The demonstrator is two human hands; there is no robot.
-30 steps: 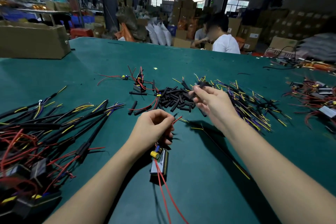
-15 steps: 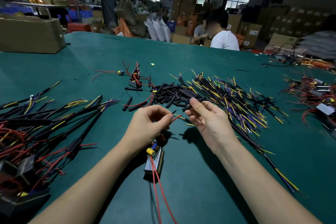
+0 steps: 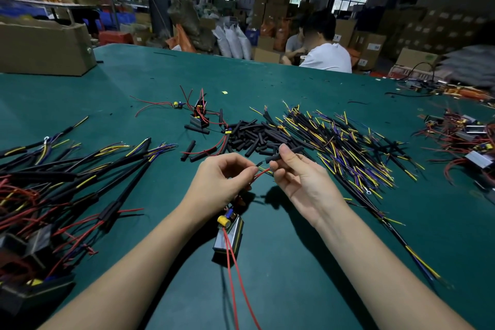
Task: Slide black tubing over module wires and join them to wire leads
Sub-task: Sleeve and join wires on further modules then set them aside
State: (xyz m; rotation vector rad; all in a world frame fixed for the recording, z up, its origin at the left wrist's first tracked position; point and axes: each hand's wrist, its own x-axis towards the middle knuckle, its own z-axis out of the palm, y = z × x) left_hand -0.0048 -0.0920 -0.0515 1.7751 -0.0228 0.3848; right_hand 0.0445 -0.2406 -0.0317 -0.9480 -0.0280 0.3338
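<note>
A short black tube [image 3: 284, 153] is pinched by the right hand [image 3: 300, 182], just nearer than the tubing pile [image 3: 254, 136]. Red module wires [image 3: 261, 173] are pinched by the left hand [image 3: 222, 182]; the module [image 3: 230, 236] hangs below it.

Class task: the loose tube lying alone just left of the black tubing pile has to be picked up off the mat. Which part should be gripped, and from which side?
Pinch the loose tube at its middle, from above, fingers across its width. It lies flat on the mat, apart from the pile, so both long sides look free.
</note>
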